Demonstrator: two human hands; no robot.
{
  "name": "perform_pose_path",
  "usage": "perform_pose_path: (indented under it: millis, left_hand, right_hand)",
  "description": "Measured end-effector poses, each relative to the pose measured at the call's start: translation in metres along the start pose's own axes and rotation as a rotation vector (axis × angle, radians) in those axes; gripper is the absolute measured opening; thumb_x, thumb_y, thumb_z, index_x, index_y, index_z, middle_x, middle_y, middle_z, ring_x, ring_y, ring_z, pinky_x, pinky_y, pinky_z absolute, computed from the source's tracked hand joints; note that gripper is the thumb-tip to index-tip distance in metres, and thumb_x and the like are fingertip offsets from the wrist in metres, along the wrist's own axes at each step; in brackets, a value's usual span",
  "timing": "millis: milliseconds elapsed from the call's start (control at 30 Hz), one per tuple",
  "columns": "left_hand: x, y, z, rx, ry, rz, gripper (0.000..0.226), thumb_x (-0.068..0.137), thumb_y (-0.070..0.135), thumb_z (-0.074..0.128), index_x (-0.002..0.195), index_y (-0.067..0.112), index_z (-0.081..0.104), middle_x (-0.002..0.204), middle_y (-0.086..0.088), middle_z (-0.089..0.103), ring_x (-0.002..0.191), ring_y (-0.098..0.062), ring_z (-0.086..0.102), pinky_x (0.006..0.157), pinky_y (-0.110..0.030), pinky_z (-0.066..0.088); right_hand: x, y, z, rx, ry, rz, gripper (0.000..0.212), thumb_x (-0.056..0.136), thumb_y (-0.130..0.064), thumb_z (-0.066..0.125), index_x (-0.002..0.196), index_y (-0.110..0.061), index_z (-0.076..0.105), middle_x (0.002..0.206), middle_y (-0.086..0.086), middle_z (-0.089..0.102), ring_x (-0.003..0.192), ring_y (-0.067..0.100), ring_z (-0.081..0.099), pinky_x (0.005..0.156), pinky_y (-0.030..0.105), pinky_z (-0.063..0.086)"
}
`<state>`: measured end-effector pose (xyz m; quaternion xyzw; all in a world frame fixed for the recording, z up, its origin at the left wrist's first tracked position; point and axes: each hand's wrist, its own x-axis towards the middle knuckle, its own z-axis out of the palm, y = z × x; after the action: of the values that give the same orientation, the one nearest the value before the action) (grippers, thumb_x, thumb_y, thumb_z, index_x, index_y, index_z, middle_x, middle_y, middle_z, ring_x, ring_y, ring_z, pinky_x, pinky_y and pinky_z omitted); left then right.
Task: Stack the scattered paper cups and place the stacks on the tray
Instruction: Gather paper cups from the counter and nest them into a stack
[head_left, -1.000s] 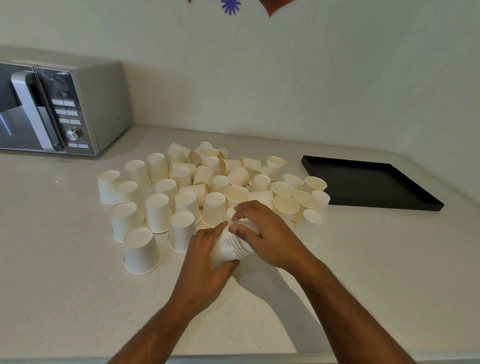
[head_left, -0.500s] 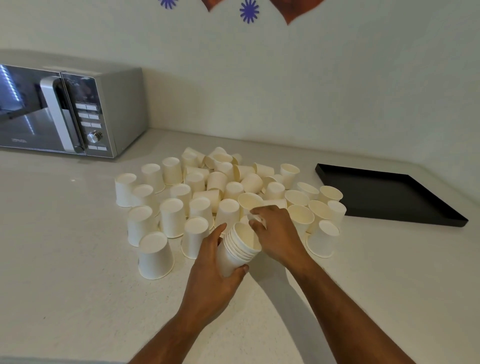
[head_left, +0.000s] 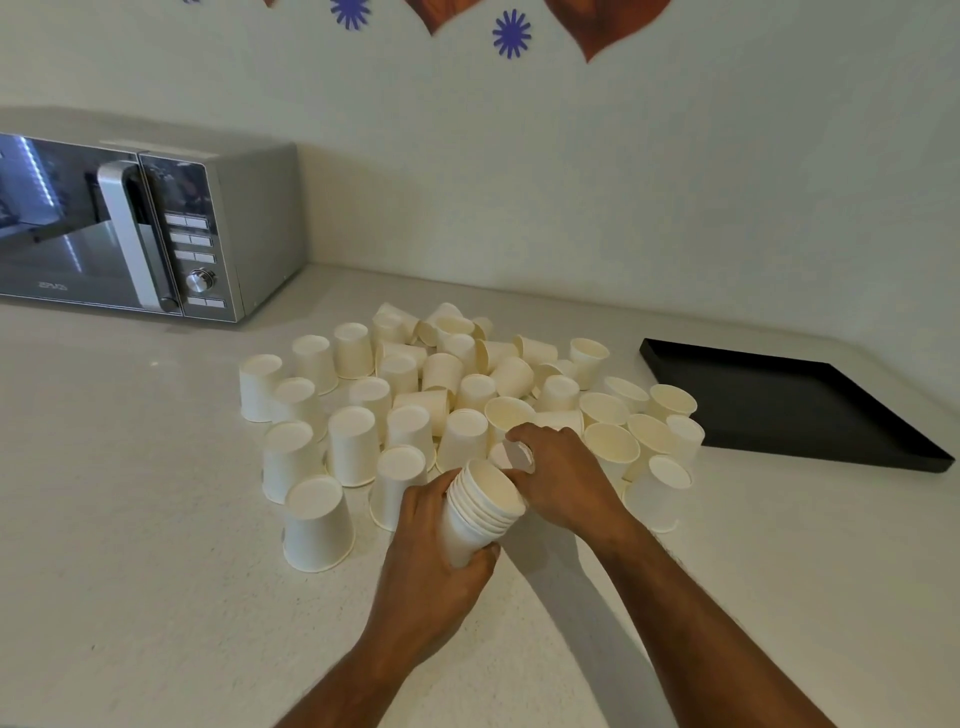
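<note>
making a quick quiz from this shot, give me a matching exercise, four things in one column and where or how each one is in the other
Things
1. stack of cups
2. tray
3. microwave
4. right hand

Places or states
A. back left of the counter, door closed
B. gripped by the left hand
C. right of the loose cups, nothing on it
D. reaching into the loose cups beside the stack

Pairs: 1-B, 2-C, 3-A, 4-D
</note>
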<state>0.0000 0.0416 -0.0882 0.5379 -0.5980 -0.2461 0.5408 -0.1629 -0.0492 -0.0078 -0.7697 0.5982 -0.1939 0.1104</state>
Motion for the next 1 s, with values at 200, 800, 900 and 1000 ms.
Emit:
perform_pose_path:
  millis: [200,800,900,1000]
  left_hand:
    - [0.003,0.001,-0.002,-0.019,-0.002,0.015,0.073,0.071,0.04,0.081,0.131,0.055,0.041,0.128,0.03,0.055,0.119,0.002,0.057,0.084,-0.006,0.047]
    - [0.01,-0.004,0.007,-0.045,-0.023,-0.083,0.072,0.07,0.036,0.085,0.127,0.051,0.043,0.117,0.029,0.059,0.11,0.008,0.057,0.075,0.003,0.042]
    - [0.014,-0.003,0.011,-0.005,-0.079,-0.138,0.066,0.075,0.033,0.085,0.126,0.044,0.045,0.109,0.029,0.056,0.113,0.008,0.056,0.073,0.008,0.035]
    - [0.011,-0.001,0.01,-0.032,-0.061,-0.114,0.072,0.065,0.052,0.082,0.123,0.059,0.039,0.116,0.039,0.054,0.108,0.015,0.054,0.069,0.006,0.04]
  right_hand:
    - [0.002,-0.005,-0.009,0.122,0.141,0.021,0.056,0.08,-0.056,0.072,0.13,-0.034,0.058,0.134,-0.009,0.06,0.114,0.014,0.055,0.092,0.033,0.047]
    - [-0.028,-0.053,-0.053,0.157,-0.221,-0.305,0.052,0.103,-0.017,0.044,0.151,-0.035,0.035,0.144,-0.021,0.052,0.136,0.004,0.044,0.118,0.036,0.028]
    - [-0.031,-0.055,-0.052,0.053,-0.155,-0.333,0.06,0.099,-0.007,0.049,0.15,-0.037,0.036,0.147,-0.02,0.049,0.134,0.005,0.043,0.105,0.015,0.03]
    - [-0.032,-0.056,-0.045,0.047,-0.173,-0.366,0.068,0.096,-0.001,0.052,0.149,-0.041,0.035,0.152,-0.019,0.041,0.137,0.004,0.039,0.104,0.013,0.03]
